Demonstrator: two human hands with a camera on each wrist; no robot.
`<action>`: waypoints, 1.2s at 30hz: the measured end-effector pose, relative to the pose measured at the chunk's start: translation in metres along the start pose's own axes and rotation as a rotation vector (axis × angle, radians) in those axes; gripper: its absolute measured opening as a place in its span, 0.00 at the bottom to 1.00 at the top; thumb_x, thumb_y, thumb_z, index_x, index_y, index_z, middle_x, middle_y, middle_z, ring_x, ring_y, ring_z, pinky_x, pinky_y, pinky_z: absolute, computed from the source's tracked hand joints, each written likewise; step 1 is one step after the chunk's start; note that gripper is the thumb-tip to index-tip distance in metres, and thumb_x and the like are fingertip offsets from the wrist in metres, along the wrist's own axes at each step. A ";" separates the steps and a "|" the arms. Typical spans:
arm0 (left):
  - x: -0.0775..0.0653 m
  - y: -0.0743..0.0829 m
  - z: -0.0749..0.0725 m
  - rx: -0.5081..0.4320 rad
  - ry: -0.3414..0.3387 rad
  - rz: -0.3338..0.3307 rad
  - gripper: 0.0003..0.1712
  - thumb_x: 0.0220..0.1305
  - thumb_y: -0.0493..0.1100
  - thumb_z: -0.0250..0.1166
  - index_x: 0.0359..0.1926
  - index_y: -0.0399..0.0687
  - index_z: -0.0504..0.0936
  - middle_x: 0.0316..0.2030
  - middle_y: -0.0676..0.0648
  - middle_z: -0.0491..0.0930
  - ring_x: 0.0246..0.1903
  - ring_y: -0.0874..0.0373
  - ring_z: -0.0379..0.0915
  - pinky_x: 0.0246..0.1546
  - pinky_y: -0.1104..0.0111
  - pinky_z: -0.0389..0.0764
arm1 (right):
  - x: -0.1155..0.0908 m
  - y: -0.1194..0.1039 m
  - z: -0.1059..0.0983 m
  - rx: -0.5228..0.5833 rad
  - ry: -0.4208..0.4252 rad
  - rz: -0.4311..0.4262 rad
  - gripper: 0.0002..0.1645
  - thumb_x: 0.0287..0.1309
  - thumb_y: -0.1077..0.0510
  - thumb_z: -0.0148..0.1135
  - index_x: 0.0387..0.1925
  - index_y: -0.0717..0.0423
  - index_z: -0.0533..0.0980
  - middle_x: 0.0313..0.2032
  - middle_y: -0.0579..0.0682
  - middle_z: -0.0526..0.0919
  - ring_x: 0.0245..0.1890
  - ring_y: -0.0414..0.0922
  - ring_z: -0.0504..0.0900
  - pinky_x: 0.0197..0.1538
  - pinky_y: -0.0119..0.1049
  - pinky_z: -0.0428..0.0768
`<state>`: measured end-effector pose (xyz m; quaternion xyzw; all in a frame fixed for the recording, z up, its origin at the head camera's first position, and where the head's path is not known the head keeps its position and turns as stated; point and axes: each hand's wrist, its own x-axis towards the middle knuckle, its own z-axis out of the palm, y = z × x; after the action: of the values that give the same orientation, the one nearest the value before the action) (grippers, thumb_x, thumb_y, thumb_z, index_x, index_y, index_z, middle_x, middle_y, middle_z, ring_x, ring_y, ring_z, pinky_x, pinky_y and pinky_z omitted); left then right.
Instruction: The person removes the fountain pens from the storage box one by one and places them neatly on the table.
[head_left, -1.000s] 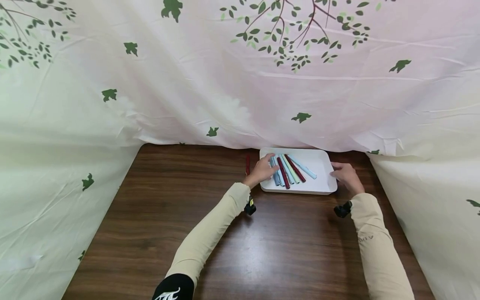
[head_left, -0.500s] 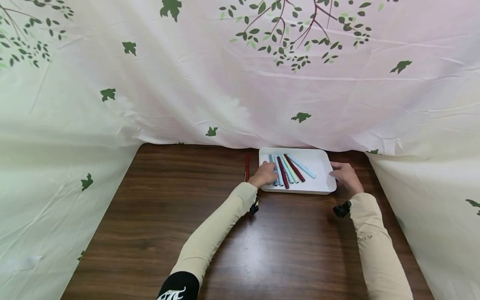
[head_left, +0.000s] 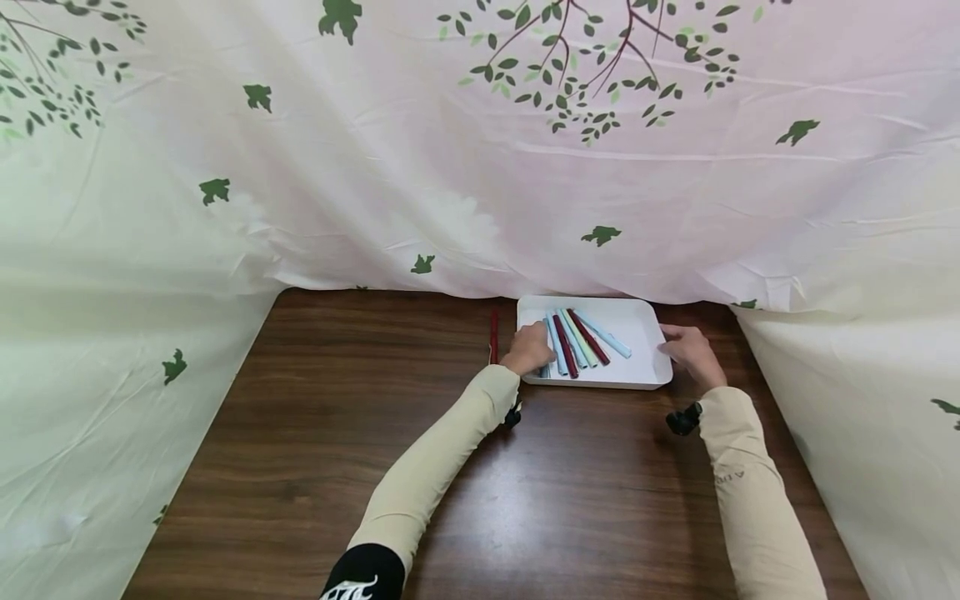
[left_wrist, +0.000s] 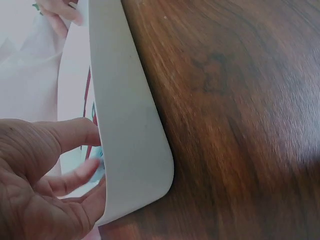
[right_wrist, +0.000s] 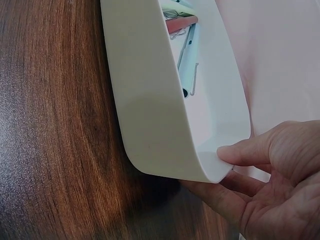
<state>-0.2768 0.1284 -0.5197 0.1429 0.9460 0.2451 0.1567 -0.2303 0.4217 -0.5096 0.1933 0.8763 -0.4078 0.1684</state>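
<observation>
A shallow white tray [head_left: 637,367] stands at the back of the table, with slim light blue, dark red [head_left: 567,350] and pale green tubes lying side by side in its left part. Thin wire pieces show by some of them in the right wrist view. My left hand [head_left: 530,347] reaches over the tray's left end, fingers curled around a light blue tube [left_wrist: 100,156], mostly hidden by the hand and the tray wall. At the opposite end, my right hand [right_wrist: 280,175] grips the tray's corner, thumb inside the rim and fingers underneath.
A dark red tube [head_left: 493,337] lies on the brown wooden table [head_left: 337,433], just left of the tray. Behind the table's back edge hangs a pale curtain [head_left: 465,200] with printed leaves, close to the tray.
My left hand has moved right into the tray's left end, its fingers curling down over the tubes. The leftmost blue tube has shifted slightly left. My right hand stays on the tray.
</observation>
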 end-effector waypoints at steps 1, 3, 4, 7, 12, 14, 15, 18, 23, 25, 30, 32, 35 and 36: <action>0.000 0.000 0.000 -0.010 0.003 -0.014 0.15 0.61 0.45 0.68 0.43 0.42 0.75 0.33 0.47 0.80 0.30 0.56 0.76 0.29 0.67 0.78 | 0.000 0.000 0.000 -0.002 -0.002 0.004 0.36 0.67 0.61 0.48 0.74 0.61 0.53 0.72 0.71 0.55 0.62 0.62 0.68 0.54 0.54 0.79; -0.001 0.001 0.000 -0.024 0.014 -0.035 0.22 0.60 0.45 0.68 0.51 0.42 0.72 0.38 0.45 0.81 0.35 0.52 0.78 0.35 0.64 0.80 | 0.000 0.000 0.001 -0.001 0.000 0.006 0.35 0.67 0.61 0.48 0.74 0.60 0.53 0.72 0.71 0.54 0.62 0.62 0.67 0.55 0.55 0.79; -0.001 0.001 0.000 -0.028 0.017 -0.040 0.25 0.60 0.45 0.68 0.54 0.42 0.71 0.40 0.44 0.81 0.37 0.51 0.79 0.37 0.62 0.81 | 0.000 -0.001 0.001 0.005 0.000 0.006 0.35 0.68 0.61 0.48 0.74 0.61 0.53 0.72 0.71 0.55 0.62 0.62 0.67 0.56 0.55 0.78; -0.002 0.001 0.000 -0.059 0.025 -0.043 0.29 0.59 0.44 0.69 0.59 0.44 0.68 0.44 0.43 0.82 0.39 0.48 0.80 0.39 0.60 0.82 | 0.001 -0.002 0.003 0.019 0.006 -0.003 0.35 0.68 0.62 0.48 0.74 0.61 0.54 0.71 0.72 0.56 0.62 0.62 0.69 0.55 0.55 0.79; -0.004 0.000 -0.001 -0.072 0.008 -0.011 0.11 0.63 0.41 0.64 0.46 0.47 0.76 0.37 0.46 0.82 0.25 0.55 0.76 0.26 0.67 0.77 | 0.001 -0.002 0.004 0.016 0.008 -0.004 0.35 0.68 0.62 0.48 0.73 0.62 0.54 0.71 0.73 0.56 0.61 0.62 0.70 0.55 0.54 0.80; -0.004 0.000 -0.001 -0.044 -0.008 -0.001 0.06 0.65 0.41 0.61 0.31 0.45 0.76 0.27 0.48 0.78 0.18 0.59 0.72 0.20 0.70 0.73 | 0.001 -0.001 0.004 0.012 0.009 -0.006 0.35 0.68 0.61 0.48 0.73 0.62 0.54 0.71 0.73 0.55 0.61 0.62 0.69 0.55 0.54 0.79; -0.004 0.001 -0.001 -0.028 -0.012 -0.001 0.12 0.65 0.41 0.60 0.24 0.46 0.74 0.22 0.49 0.75 0.15 0.60 0.70 0.18 0.71 0.71 | 0.001 -0.001 0.004 0.011 0.010 -0.007 0.35 0.68 0.61 0.48 0.74 0.62 0.54 0.71 0.73 0.55 0.61 0.62 0.69 0.55 0.54 0.79; -0.003 0.001 -0.001 -0.024 -0.030 -0.005 0.22 0.65 0.40 0.59 0.14 0.48 0.66 0.13 0.52 0.66 0.10 0.62 0.65 0.13 0.72 0.69 | 0.001 -0.001 0.004 0.011 0.009 -0.010 0.35 0.68 0.61 0.48 0.73 0.62 0.54 0.71 0.73 0.56 0.61 0.62 0.70 0.52 0.51 0.81; -0.003 0.002 0.002 0.033 -0.007 0.001 0.24 0.65 0.40 0.60 0.13 0.49 0.61 0.13 0.52 0.60 0.15 0.61 0.59 0.17 0.69 0.67 | 0.002 0.000 0.004 0.002 0.017 -0.007 0.35 0.67 0.62 0.48 0.73 0.63 0.55 0.70 0.73 0.57 0.59 0.61 0.71 0.46 0.44 0.83; -0.003 0.003 0.004 0.059 0.018 -0.004 0.22 0.65 0.41 0.61 0.15 0.48 0.63 0.16 0.51 0.63 0.20 0.60 0.62 0.21 0.67 0.70 | 0.002 0.000 0.005 0.005 0.022 -0.003 0.35 0.67 0.62 0.49 0.73 0.63 0.55 0.69 0.74 0.58 0.58 0.61 0.72 0.46 0.45 0.83; -0.003 0.003 0.003 0.022 0.060 -0.046 0.09 0.60 0.42 0.65 0.33 0.42 0.75 0.32 0.45 0.78 0.34 0.52 0.79 0.34 0.61 0.82 | 0.003 0.000 0.006 0.012 0.024 0.018 0.35 0.67 0.63 0.49 0.73 0.63 0.55 0.70 0.74 0.57 0.58 0.61 0.72 0.50 0.49 0.82; -0.004 0.003 0.001 -0.048 0.070 -0.074 0.13 0.58 0.42 0.67 0.38 0.41 0.74 0.33 0.45 0.78 0.34 0.51 0.78 0.32 0.62 0.81 | 0.002 0.001 0.005 0.013 0.020 0.022 0.35 0.67 0.62 0.48 0.73 0.62 0.54 0.70 0.73 0.57 0.59 0.61 0.71 0.51 0.49 0.82; -0.004 0.001 -0.004 -0.175 0.066 -0.094 0.15 0.55 0.40 0.67 0.24 0.43 0.68 0.20 0.50 0.66 0.20 0.58 0.65 0.19 0.68 0.68 | 0.001 0.000 0.005 0.016 0.014 0.022 0.35 0.67 0.62 0.48 0.74 0.62 0.54 0.70 0.73 0.57 0.59 0.60 0.71 0.49 0.45 0.82; -0.004 0.001 -0.007 -0.234 0.063 -0.102 0.19 0.55 0.39 0.67 0.19 0.45 0.64 0.16 0.52 0.60 0.17 0.59 0.58 0.16 0.69 0.62 | 0.001 0.000 0.005 0.018 0.014 0.021 0.35 0.67 0.62 0.48 0.74 0.62 0.54 0.70 0.73 0.57 0.59 0.60 0.71 0.47 0.43 0.82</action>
<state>-0.2750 0.1247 -0.5128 0.0676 0.9214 0.3500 0.1546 -0.2307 0.4181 -0.5130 0.2069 0.8717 -0.4126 0.1650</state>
